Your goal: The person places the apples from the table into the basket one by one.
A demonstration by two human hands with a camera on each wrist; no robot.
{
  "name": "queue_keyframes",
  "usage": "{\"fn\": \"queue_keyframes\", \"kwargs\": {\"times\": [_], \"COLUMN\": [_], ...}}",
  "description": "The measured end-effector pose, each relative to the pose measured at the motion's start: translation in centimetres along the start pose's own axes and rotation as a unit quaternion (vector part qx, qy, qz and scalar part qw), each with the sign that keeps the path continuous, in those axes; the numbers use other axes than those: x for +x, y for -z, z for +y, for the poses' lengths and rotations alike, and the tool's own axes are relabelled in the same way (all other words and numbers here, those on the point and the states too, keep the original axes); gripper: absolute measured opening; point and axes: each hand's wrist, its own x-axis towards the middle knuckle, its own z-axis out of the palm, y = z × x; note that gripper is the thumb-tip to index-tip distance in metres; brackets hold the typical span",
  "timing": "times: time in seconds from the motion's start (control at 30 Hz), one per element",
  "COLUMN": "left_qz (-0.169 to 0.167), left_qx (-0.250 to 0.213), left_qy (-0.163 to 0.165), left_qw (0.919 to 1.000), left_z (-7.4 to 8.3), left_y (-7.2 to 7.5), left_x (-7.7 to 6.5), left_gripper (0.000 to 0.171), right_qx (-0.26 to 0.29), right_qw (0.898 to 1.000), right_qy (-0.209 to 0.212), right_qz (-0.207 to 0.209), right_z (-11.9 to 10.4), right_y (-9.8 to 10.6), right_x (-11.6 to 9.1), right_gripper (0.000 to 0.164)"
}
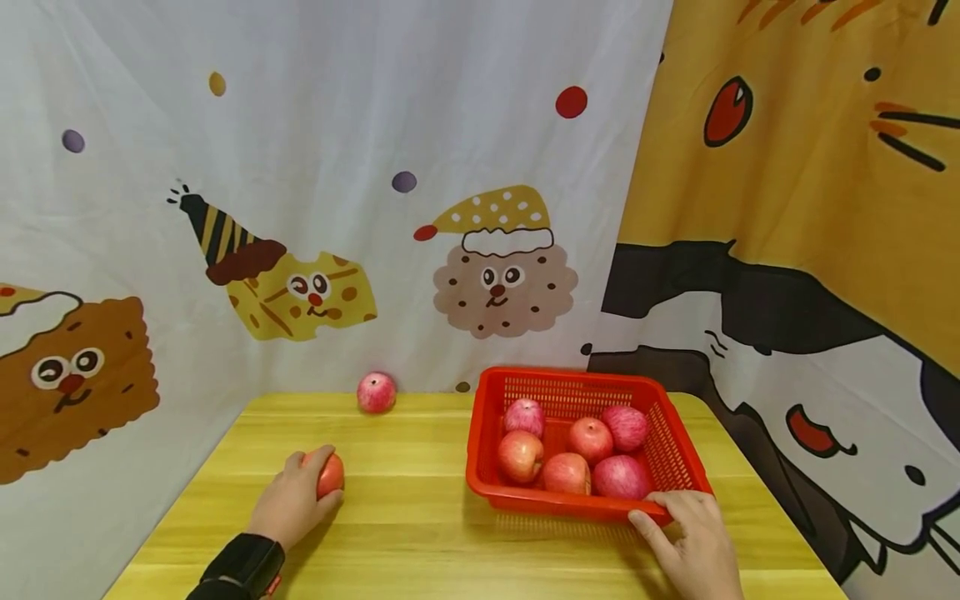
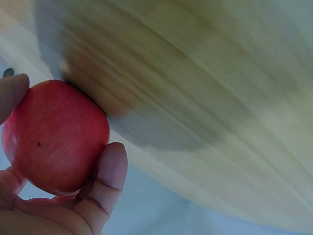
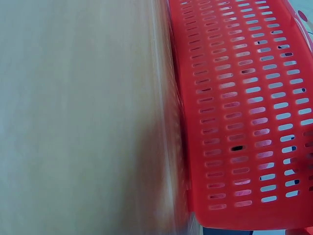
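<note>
My left hand [image 1: 294,498] grips a red apple [image 2: 56,137] at the left of the table, thumb and fingers round its sides. At the right, my right hand [image 1: 693,533] holds the near right corner of a red plastic basket [image 1: 551,502] by its rim, the thumb on the outside. Several apples lie inside the basket, among them a pinkish one [image 1: 622,477] at the front. The right wrist view shows the basket's slotted wall [image 3: 239,107] but hardly any of the hand.
One more apple [image 1: 377,392] sits at the table's back edge, left of the basket. The wood-grain table [image 1: 405,533] backs onto a printed curtain [image 1: 315,125] with cartoon figures, which also runs along the right side.
</note>
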Motion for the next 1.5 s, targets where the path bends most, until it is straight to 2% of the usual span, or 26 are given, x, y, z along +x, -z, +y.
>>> {"fn": "queue_keyframes", "kwargs": {"times": [0.1,0.2,0.3,0.43,0.5,0.6,0.83,1.0,1.13,1.27,1.5], "left_qz": [-0.029,-0.029,0.021,0.092,0.1,0.102,0.101,0.05,0.014,0.019,0.067], "left_qx": [-0.038,-0.086,-0.135,-0.164,-0.159,-0.143,-0.137,-0.099,-0.067,-0.043,-0.01], "left_qy": [0.017,0.011,-0.04,-0.131,-0.168,-0.207,-0.243,-0.288,-0.289,-0.281,-0.321], "left_qw": [0.9987,0.9958,0.9899,0.9733,0.9678,0.9624,0.9551,0.9511,0.9548,0.9587,0.9447], "left_z": [1.3,4.1,8.0,13.1,15.0,16.9,19.5,21.4,22.4,22.6,22.7], "left_y": [0.0,0.1,0.5,1.0,0.8,0.2,-0.6,-1.1,-1.7,-2.5,-3.6], "left_x": [-0.1,-0.1,0.4,1.6,2.1,2.9,4.4,4.7,4.6,4.5,4.6], "left_gripper": [0.074,0.074,0.073,0.07,0.069,0.068,0.068,0.065,0.058,0.052,0.036], "right_qx": [0.001,0.007,0.012,0.013,0.012,0.013,0.019,0.018,0.011,0.009,0.014], "right_qw": [1.0,1.0,1.0,1.0,1.0,1.0,1.0,1.0,1.0,1.0,1.0], "right_qy": [-0.001,-0.001,0.006,0.011,0.01,0.001,-0.001,0.006,0.001,-0.006,0.015], "right_qz": [0.001,0.001,0.006,0.014,0.012,0.002,-0.001,0.005,-0.003,-0.004,0.014], "right_z": [0.1,0.1,0.0,-0.1,-0.1,-0.2,-0.2,-0.1,-0.2,-0.2,-0.1], "right_y": [-0.1,-0.1,0.0,0.1,0.0,-0.2,0.0,0.0,-0.1,-0.2,0.1], "right_x": [-0.2,-0.2,-0.1,0.0,0.0,0.0,-0.2,0.1,0.1,-0.1,0.1], "right_gripper": [0.031,0.03,0.03,0.03,0.029,0.029,0.029,0.029,0.029,0.029,0.03]}}
